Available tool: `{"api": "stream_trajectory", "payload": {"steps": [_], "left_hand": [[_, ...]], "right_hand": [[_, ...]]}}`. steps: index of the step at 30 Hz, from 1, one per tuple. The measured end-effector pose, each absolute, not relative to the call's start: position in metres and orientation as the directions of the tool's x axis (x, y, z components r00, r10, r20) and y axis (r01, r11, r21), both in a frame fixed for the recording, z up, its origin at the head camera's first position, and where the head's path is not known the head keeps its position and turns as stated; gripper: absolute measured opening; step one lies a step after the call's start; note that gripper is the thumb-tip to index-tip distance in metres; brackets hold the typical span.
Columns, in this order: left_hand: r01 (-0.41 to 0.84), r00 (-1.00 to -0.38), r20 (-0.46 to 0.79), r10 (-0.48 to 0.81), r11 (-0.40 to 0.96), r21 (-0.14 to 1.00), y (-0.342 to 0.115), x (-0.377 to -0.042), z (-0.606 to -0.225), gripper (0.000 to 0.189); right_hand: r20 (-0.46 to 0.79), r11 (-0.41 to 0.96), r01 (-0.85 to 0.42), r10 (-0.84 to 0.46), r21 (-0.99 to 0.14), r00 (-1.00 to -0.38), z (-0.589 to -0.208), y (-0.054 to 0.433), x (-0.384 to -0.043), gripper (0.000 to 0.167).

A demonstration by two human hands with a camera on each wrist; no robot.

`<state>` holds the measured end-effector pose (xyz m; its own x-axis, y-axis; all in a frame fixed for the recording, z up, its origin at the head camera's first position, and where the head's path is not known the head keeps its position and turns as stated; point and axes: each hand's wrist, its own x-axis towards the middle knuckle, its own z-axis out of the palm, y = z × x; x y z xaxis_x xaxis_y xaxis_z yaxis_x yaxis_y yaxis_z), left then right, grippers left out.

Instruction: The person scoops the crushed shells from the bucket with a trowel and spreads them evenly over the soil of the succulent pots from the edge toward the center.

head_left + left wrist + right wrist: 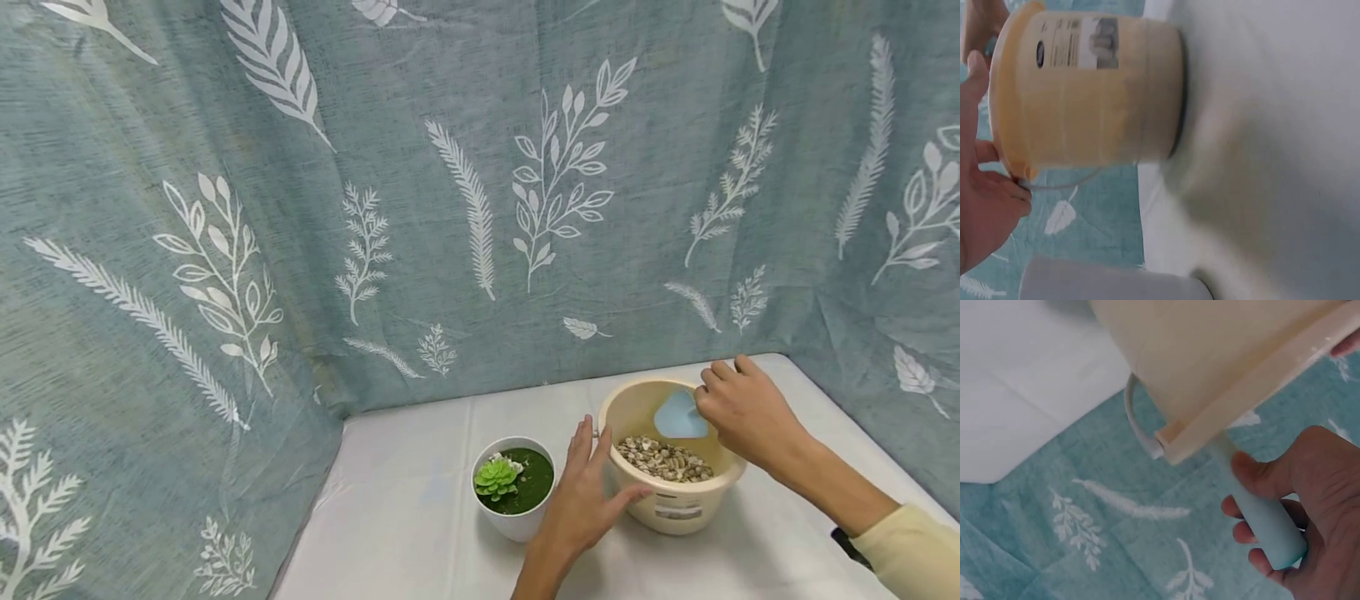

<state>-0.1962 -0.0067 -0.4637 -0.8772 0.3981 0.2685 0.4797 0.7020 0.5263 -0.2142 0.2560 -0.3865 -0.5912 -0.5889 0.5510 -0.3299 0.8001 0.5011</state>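
Note:
A cream bucket (633, 400) with pebbles (663, 460) in its bottom stands on the white-covered table. My right hand (742, 410) grips the handle of a light-blue scoop (681, 415) above the bucket's right rim. The scoop's blade points down inside the bucket, over the pebbles. In the right wrist view, thumb and fingers wrap round the scoop's handle (1266, 528). My left hand (581, 496) touches the bucket's left side at the rim, fingers fairly straight and thumb spread along the front. In the left wrist view, its fingertips lie by the thin bail handle (1063, 186).
Left of the bucket, close to my left wrist, stands a white pot (517, 527) with a green succulent (497, 478) on a dark green surface. A teal leaf-print cloth (465, 250) hangs behind the table (397, 492) and along both sides.

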Motion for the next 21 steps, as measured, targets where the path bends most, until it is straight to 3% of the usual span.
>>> {"api": "stream_trajectory", "payload": {"steps": [5,11,16,21], "left_hand": [[0.485,-0.874,0.293,0.388,0.738,0.469,0.005,-0.194,-0.467,0.094],[0.480,-0.874,0.313,0.371,0.756,0.445,0.007,-0.192,-0.466,0.093],[0.484,-0.872,0.315,0.375,0.754,0.443,0.007,-0.192,-0.468,0.093],[0.489,-0.870,0.315,0.380,0.752,0.442,0.006,-0.192,-0.468,0.091]], "right_hand": [[0.504,0.778,-0.289,-0.594,0.557,-0.627,-0.398,0.250,-0.221,0.038],[0.436,0.754,-0.280,-0.595,0.595,-0.675,-0.420,0.241,-0.231,0.032],[0.429,0.774,-0.327,-0.589,0.542,-0.685,-0.432,0.242,-0.240,0.033],[0.461,0.809,-0.423,-0.582,0.407,-0.670,-0.441,0.248,-0.246,0.038]]}}
